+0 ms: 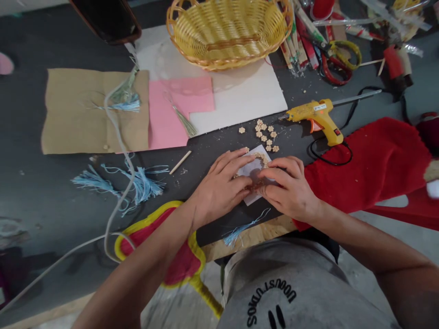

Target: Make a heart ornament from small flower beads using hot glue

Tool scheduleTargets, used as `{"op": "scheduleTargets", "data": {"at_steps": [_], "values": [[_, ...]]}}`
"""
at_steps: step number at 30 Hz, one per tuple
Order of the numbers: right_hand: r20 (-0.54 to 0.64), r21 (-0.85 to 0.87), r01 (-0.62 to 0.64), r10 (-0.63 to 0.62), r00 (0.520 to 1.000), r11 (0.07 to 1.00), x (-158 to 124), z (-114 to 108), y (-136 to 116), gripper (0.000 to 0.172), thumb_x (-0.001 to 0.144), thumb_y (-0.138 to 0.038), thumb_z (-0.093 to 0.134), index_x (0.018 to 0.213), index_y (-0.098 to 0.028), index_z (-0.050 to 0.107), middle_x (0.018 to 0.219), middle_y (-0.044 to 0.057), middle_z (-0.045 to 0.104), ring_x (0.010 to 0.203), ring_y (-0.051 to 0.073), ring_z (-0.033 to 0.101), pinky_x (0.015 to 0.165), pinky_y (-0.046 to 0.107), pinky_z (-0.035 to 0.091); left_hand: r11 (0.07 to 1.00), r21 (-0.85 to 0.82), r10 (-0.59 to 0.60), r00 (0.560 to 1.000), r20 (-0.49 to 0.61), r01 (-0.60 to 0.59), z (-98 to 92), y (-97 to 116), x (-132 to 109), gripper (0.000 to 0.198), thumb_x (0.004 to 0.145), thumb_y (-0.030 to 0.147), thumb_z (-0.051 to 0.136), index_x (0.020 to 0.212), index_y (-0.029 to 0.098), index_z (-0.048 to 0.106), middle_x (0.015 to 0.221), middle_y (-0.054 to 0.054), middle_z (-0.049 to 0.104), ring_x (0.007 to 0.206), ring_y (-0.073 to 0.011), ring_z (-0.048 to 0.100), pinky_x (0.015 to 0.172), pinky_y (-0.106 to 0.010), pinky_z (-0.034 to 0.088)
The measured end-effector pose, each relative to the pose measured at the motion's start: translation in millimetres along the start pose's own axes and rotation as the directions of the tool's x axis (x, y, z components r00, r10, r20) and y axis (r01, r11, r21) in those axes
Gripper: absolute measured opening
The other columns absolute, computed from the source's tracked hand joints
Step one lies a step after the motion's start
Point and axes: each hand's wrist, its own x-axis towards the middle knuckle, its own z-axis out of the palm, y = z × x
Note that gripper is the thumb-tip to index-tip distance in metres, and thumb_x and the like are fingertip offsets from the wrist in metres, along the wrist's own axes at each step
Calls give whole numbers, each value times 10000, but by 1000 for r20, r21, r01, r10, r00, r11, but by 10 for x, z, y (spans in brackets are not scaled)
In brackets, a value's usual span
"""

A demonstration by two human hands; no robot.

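Near the table's front edge lies a small white paper (253,170) with a ring of small beige flower-shaped beads (262,157) on it. My left hand (224,180) rests over the paper's left side, its fingers spread and touching paper and beads. From the right, my right hand (288,185) reaches in with bent fingers at the ring's lower right; whether its fingertips pinch a bead is too small to tell. Loose flower beads (264,132) lie just beyond the paper. Part of the ring is hidden under my fingers.
A yellow glue gun (320,116) and scissors (338,61) lie at right, beside red felt (370,164). A wicker basket (229,36) stands at the back on white board (240,100). Blue tassels (144,185), a cable (118,132) and brown paper (75,109) are left.
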Motion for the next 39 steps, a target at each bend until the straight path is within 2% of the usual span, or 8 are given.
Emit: {"op": "scheduleTargets", "data": {"at_steps": [5,10,19,25,32,39], "values": [[10,-16,-7,7,1000,1000,-9,-10,3,202,906,-193,632,711,-247,619,1091,-30,662,1134,188,485,963,403,375,999,-35,26,999,23,-25,-66,-30,-20,202,899,261,641,1097,217,641,1489,-111,457,1470,-310,299,1184,-536,348],[-1,3,-3,3,1000,1000,-23,5,9,198,895,-187,647,706,-227,605,1087,-21,666,1133,195,481,955,403,369,998,-21,55,998,-8,-55,-94,-55,-24,144,911,209,610,1051,199,641,1470,-118,468,1459,-312,315,1177,-539,363],[7,24,-5,5,1000,1000,-31,9,14,167,886,-175,656,734,-231,617,1106,-9,652,1153,203,472,970,411,350,1000,-8,20,999,29,-20,-80,-72,-11,129,924,235,605,1033,218,671,1479,-95,463,1459,-311,321,1170,-537,373],[-1,28,-8,8,1000,1000,-37,15,19,156,889,-186,654,742,-233,625,1101,-8,663,1147,206,476,956,412,364,998,-26,63,998,6,-63,-92,-123,-36,167,932,238,596,1091,209,635,1460,-120,456,1458,-301,326,1176,-517,367],[4,28,-14,14,1000,1000,-25,0,7,162,892,-177,654,745,-231,611,1100,-13,672,1141,204,488,958,409,363,998,-21,60,998,-18,-60,-73,-130,-28,111,949,226,565,1000,173,648,1422,-131,485,1437,-280,367,1174,-467,384],[-4,39,-16,16,1000,999,-26,14,16,151,889,-193,666,748,-225,623,1079,-4,686,1119,212,499,940,403,379,999,-18,34,999,12,-33,-89,-119,-37,141,954,257,570,1065,199,635,1441,-120,475,1435,-279,375,1163,-483,400]]}}
